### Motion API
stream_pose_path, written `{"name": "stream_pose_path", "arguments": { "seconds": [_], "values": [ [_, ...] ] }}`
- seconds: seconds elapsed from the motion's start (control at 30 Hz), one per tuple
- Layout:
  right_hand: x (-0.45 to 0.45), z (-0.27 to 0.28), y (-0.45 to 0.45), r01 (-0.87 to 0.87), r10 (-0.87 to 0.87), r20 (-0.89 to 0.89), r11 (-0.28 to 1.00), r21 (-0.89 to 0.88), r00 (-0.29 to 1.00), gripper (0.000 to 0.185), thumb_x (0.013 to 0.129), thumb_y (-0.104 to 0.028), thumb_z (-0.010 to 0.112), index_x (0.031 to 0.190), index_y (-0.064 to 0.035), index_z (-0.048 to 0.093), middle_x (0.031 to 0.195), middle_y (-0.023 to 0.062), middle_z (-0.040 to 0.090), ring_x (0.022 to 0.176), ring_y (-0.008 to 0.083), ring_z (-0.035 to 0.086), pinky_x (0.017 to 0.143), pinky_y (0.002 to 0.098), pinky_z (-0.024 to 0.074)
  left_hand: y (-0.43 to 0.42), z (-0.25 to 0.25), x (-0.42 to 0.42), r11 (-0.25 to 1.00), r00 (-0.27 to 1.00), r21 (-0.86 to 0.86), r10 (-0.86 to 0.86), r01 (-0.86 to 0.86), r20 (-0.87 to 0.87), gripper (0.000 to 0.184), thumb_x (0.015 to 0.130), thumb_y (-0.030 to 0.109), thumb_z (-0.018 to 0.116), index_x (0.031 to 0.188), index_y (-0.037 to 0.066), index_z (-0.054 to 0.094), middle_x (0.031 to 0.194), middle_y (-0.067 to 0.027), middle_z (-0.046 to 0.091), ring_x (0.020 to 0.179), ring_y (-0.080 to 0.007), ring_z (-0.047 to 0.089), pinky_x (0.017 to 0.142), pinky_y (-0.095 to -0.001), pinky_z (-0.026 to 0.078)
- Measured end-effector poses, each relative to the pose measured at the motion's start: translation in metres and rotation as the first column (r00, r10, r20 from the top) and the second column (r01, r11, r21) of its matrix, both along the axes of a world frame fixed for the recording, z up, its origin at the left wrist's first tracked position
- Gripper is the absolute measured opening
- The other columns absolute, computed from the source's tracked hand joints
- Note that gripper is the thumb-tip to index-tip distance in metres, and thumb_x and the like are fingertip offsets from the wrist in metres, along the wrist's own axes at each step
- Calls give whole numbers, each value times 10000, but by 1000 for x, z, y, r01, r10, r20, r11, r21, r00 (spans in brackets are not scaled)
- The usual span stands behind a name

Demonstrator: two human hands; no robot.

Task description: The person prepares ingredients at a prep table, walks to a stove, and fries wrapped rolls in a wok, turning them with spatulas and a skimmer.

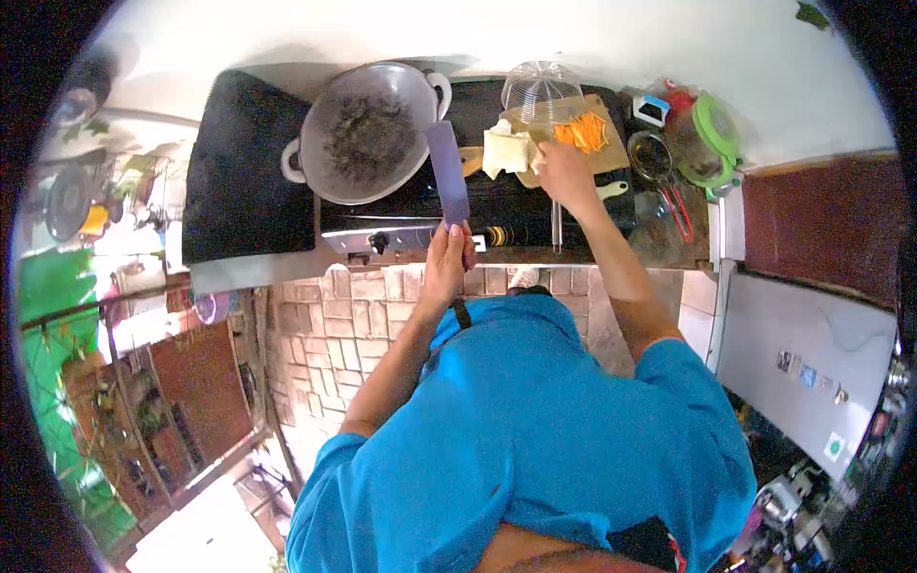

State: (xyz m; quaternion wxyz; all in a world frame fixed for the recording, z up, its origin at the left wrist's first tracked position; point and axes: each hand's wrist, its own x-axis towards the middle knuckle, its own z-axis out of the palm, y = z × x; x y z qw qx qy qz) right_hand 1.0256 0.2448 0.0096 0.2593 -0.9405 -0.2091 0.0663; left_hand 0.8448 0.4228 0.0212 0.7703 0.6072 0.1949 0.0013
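Note:
My left hand [449,253] grips the lower end of a long, flat blue-purple blade [447,177], which stands upright beside the pan, its exact kind unclear. Over the wooden cutting board [611,156], the fingers of my right hand [567,179] are closed at the right edge of a pale, soft-looking folded sheet [506,153]. Orange carrot strips [585,133] lie in a pile just beyond that hand. A large two-handled pan [368,134] sits left of the blade, with dark, blurred contents.
A clear ribbed dome [541,91] stands behind the board. To the right are a strainer with a red handle [680,215] and a green-lidded container [712,138]. The stove's front panel [406,239] runs along the near counter edge. A white refrigerator-like door [802,353] is at right.

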Motion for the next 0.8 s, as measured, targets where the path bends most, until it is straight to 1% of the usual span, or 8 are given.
{"name": "stream_pose_path", "arguments": {
  "seconds": [0.17,0.2,0.27,0.33,0.4,0.47,0.53,0.8],
  "values": [
    [19,17,19,-178,162,-94,961,-213,982,195,801,-194,623,893,-22,632,917,225,647,849,379,636,722,485,515,0,7,-26,996,995,35,83,-81,-52,268,1044,291,337,962,69,463,655,32,382,558,-68,350,493,-229,317],
    [19,8,20,-132,123,-56,970,-205,991,204,801,-199,617,901,-22,640,910,223,650,856,376,640,723,483,518,2,8,-30,991,989,69,124,-118,-79,272,1043,297,342,963,67,464,654,34,379,558,-67,349,494,-228,315],
    [21,-6,23,-97,96,-18,976,-197,995,214,800,-203,612,909,-22,649,903,221,653,864,373,645,725,481,521,10,-1,-39,990,992,64,125,-127,31,272,1040,307,352,970,69,466,647,38,367,554,-61,349,492,-217,314],
    [21,-6,26,-4,0,-18,979,-205,1000,227,797,-215,606,908,-24,659,883,208,665,862,377,651,741,481,521,11,10,-40,977,978,-66,198,-202,-60,274,1039,316,356,974,74,469,638,41,352,549,-56,345,489,-211,311],
    [17,5,29,26,-37,-42,972,-233,998,239,795,-226,608,908,-22,661,877,208,668,863,380,651,747,480,521,11,13,-43,971,968,12,238,-238,-81,273,1038,319,360,978,77,471,633,41,344,546,-55,337,488,-212,307],
    [14,3,32,59,-80,-70,964,-261,994,252,793,-238,610,907,-19,662,871,209,670,863,382,652,753,479,520,19,2,-47,965,969,-103,237,-243,-70,269,1038,316,361,982,76,470,631,38,340,547,-57,332,491,-221,308],
    [16,-10,35,212,-220,-55,969,-124,974,272,794,-262,615,905,-18,658,882,214,672,877,378,651,756,477,518,26,-1,-48,971,975,-95,220,-221,-26,267,1039,308,362,986,71,473,636,32,347,550,-61,334,496,-227,312],
    [10,-11,24,381,-385,-92,923,-60,918,300,798,-258,605,963,-16,671,873,205,681,841,347,663,754,420,514,65,-2,-50,989,995,-132,77,-69,56,284,1037,302,369,1001,45,485,645,28,365,550,-62,336,497,-229,316]
  ]
}}
